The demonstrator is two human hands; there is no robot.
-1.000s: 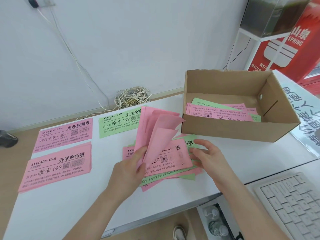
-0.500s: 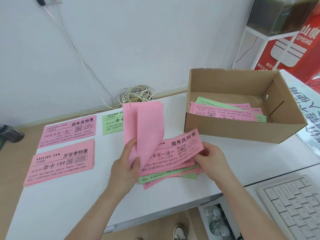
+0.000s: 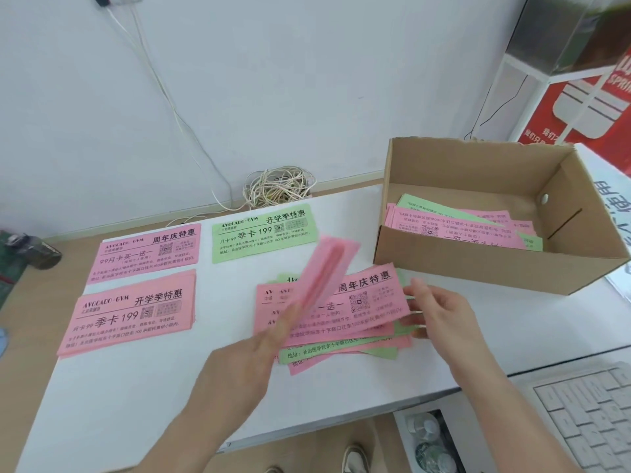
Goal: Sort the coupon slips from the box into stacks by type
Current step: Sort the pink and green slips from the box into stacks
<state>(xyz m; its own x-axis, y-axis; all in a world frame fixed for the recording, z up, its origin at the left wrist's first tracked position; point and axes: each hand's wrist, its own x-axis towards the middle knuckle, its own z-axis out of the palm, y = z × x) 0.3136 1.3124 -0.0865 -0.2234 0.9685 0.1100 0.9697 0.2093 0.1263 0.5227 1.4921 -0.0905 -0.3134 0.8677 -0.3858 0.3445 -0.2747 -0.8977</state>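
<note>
My left hand (image 3: pixel 254 353) holds a bundle of pink slips (image 3: pixel 327 268) edge-on, tilted up to the right over the mixed pile (image 3: pixel 355 339) of pink and green slips at the table's middle. My right hand (image 3: pixel 437 315) touches the right end of the pile's top pink slip (image 3: pixel 368 298), fingers spread. Three sorted stacks lie to the left: a pink stack (image 3: pixel 146 252) at the back, a thicker pink stack (image 3: pixel 133 310) in front of it, a green stack (image 3: pixel 264 232) further right. The cardboard box (image 3: pixel 478 264) at right contains more pink and green slips (image 3: pixel 457 221).
A coil of pale cable (image 3: pixel 278 187) lies against the wall behind the green stack. A white keyboard (image 3: pixel 587 407) is at the lower right, below the white table (image 3: pixel 102 404) edge. A red poster (image 3: pixel 580 97) stands behind the box. A dark object (image 3: pixel 30 249) rests at far left.
My left hand has tipped the pink bundle from upright down toward the right. The pink slip my right hand was lifting now lies flat on the pile.
</note>
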